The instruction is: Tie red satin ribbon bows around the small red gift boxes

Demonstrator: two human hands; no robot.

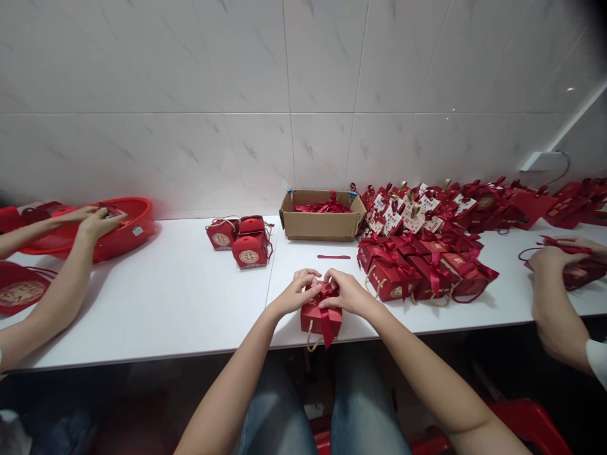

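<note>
A small red gift box (310, 321) with a gold cord handle stands at the table's front edge, a dark red ribbon (327, 325) over its top. My left hand (298, 292) is at the box's upper left, fingers curled and pinching at the ribbon bow. From the other side my right hand (346, 294) pinches the ribbon too, its thumb across the box top. The exact grip of the fingertips is partly hidden. Just beyond my hands a loose strip of red ribbon (334, 257) lies flat on the white table (190, 316).
Behind stands a cardboard box (322, 226) of red ribbons. Three red boxes (250, 250) sit to the left, with several ribboned boxes (393, 278) and tagged ones (412, 212) to the right. Co-workers' hands work at a red basin (137, 215) and a red box (585, 268).
</note>
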